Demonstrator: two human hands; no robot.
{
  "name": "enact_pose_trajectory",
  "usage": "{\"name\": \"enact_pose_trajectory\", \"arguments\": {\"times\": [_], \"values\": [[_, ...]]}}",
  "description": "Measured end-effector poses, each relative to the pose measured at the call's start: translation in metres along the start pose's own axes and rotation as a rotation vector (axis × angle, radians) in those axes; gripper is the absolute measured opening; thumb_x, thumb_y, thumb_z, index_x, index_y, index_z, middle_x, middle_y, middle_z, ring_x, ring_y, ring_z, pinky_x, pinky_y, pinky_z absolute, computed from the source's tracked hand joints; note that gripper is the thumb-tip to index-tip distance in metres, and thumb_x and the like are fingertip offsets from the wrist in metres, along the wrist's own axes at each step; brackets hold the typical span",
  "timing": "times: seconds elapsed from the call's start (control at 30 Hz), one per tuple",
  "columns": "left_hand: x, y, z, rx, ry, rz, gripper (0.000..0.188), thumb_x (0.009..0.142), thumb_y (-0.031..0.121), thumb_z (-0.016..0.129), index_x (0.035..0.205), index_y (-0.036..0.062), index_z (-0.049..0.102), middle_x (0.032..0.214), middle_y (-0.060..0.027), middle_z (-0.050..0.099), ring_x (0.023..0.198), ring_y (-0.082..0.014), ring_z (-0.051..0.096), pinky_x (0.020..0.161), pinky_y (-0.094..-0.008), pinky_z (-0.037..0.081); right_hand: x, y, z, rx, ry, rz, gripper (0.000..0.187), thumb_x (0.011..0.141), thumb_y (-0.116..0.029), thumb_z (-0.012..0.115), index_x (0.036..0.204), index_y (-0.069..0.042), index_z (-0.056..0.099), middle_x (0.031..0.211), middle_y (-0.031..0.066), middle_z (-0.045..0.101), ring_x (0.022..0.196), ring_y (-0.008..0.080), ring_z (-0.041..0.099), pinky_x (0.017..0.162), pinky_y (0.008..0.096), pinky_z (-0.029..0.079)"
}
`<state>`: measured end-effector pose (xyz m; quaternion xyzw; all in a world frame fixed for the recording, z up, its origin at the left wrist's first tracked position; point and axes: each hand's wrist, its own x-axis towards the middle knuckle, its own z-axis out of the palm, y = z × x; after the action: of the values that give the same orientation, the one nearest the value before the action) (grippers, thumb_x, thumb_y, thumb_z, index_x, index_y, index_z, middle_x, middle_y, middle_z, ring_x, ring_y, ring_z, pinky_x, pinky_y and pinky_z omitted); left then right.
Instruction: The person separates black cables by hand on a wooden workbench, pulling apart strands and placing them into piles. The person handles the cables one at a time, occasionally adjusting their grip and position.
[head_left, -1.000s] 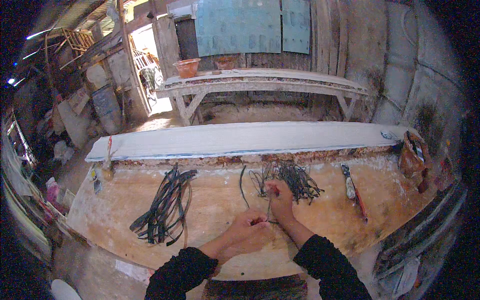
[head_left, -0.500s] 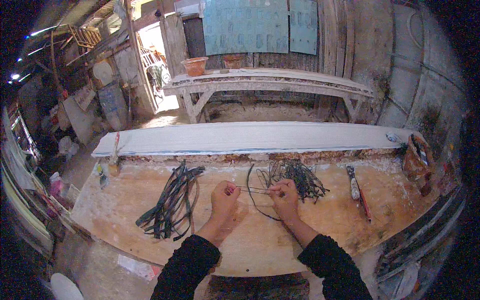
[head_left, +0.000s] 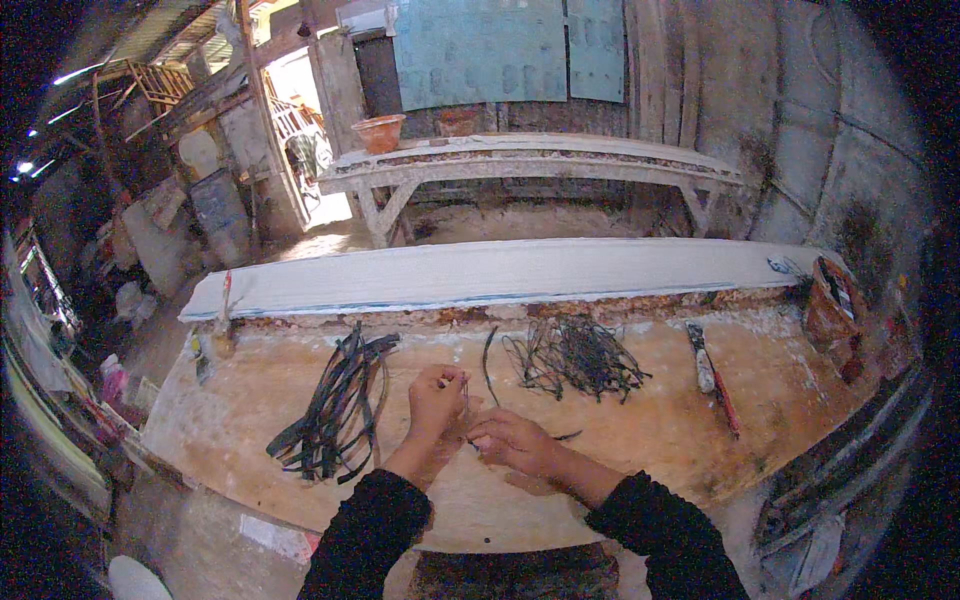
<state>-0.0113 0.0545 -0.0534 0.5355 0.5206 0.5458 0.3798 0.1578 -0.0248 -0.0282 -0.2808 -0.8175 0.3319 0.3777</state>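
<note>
Over the middle of the wooden board, my left hand (head_left: pixel 436 402) pinches a thin dark cord (head_left: pixel 465 395) that runs downward from its fingertips. Just below and to the right, my right hand (head_left: pixel 508 440) has its fingers closed at the cord's lower end. A loose dark strip (head_left: pixel 488 362) curves over the board behind my right hand, which hides part of it. Left of my hands lies a bundle of flat black strips (head_left: pixel 335 410). Beyond my right hand is a tangled heap of thin knotted black cords (head_left: pixel 585 358).
A long white slab (head_left: pixel 500 275) spans the board's far side. A brush (head_left: pixel 225 325) stands at the left; a whitish-handled tool (head_left: pixel 702 365) and a red stick-like tool (head_left: pixel 726 408) lie right. A brown container (head_left: pixel 832 305) holds items. A white-topped bench (head_left: pixel 540 170) stands behind.
My right hand has come left and nearer to me, below my left hand. The cord, stretched sideways between them before, now runs downward. The view has shifted slightly.
</note>
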Motion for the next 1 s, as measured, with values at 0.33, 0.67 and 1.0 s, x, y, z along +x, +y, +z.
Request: {"name": "enact_pose_trajectory", "arguments": {"times": [0.33,0.67,1.0], "values": [[-0.009,0.002,0.005,-0.084,-0.179,0.024,0.008,0.08,0.008,0.063,0.085,0.002,0.064,0.079,-0.0049,0.061,0.067,-0.0116,0.055,0.06,-0.0259,0.044,0.006,-0.011,-0.006,-0.202,0.062,-0.17,0.016,0.075,-0.019,0.067,0.089,-0.011,0.063,0.091,0.0058,0.061,0.091,0.0254,0.055,0.081,0.0403,0.039],[-0.013,-0.005,0.006,-0.241,-0.409,-0.068,0.009,0.085,0.012,0.059,0.091,0.0043,0.058,0.078,-0.0033,0.059,0.066,-0.013,0.055,0.056,-0.0263,0.043,0.01,-0.013,-0.016,-0.422,0.451,0.095,0.01,0.07,-0.006,0.065,0.077,-0.007,0.057,0.074,0.0082,0.057,0.075,0.0274,0.054,0.073,0.0372,0.039],[-0.061,0.059,0.007,-0.185,-1.047,-0.038,0.011,0.086,0.018,0.06,0.088,0.0072,0.058,0.083,0.0016,0.057,0.078,-0.0087,0.052,0.069,-0.0254,0.043,0.014,0.027,-0.035,-0.606,0.692,0.169,0.012,0.073,-0.003,0.058,0.085,-0.007,0.061,0.077,0.0079,0.057,0.074,0.0261,0.053,0.07,0.0359,0.038]]}}
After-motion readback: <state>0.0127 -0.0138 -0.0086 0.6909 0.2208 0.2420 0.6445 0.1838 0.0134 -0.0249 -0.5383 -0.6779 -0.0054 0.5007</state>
